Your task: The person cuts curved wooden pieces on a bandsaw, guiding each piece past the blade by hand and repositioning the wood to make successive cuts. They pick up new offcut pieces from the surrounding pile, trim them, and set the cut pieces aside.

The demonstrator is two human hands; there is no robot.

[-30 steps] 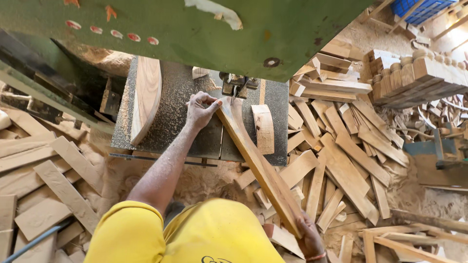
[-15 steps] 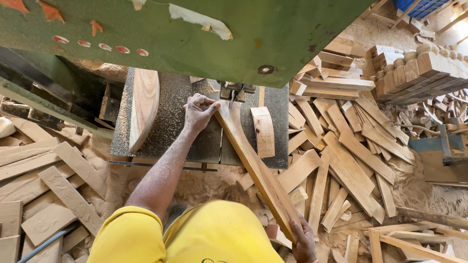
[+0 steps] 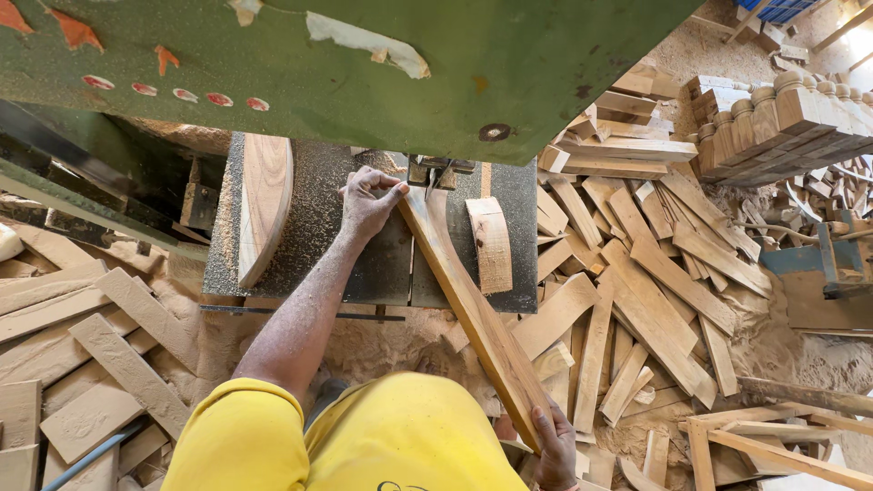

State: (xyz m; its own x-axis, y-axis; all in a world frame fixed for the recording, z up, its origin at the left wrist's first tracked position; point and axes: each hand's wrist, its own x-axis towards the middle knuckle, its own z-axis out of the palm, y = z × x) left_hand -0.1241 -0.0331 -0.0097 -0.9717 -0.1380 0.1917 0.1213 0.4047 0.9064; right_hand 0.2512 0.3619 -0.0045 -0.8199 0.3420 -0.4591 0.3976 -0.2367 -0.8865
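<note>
A long wooden plank [image 3: 473, 309] lies slanted across the sawdust-covered saw table [image 3: 318, 255], its far end at the blade guide [image 3: 435, 171]. My left hand [image 3: 368, 202] is closed on the plank's far end, right beside the blade. My right hand [image 3: 555, 445] grips the near end of the plank, low at the frame's bottom by my yellow shirt. A short curved wood piece [image 3: 491, 244] rests on the table right of the plank. A larger curved slab [image 3: 264, 205] lies on the table's left side.
The green band-saw housing [image 3: 364, 64] fills the top. Offcuts and planks [image 3: 655, 300] are heaped on the sawdust floor to the right, with more boards [image 3: 82, 345] on the left. Turned wooden posts [image 3: 782, 118] are stacked at the upper right.
The plank's far end and my left hand have moved slightly closer to the blade. My right hand has followed along with the near end.
</note>
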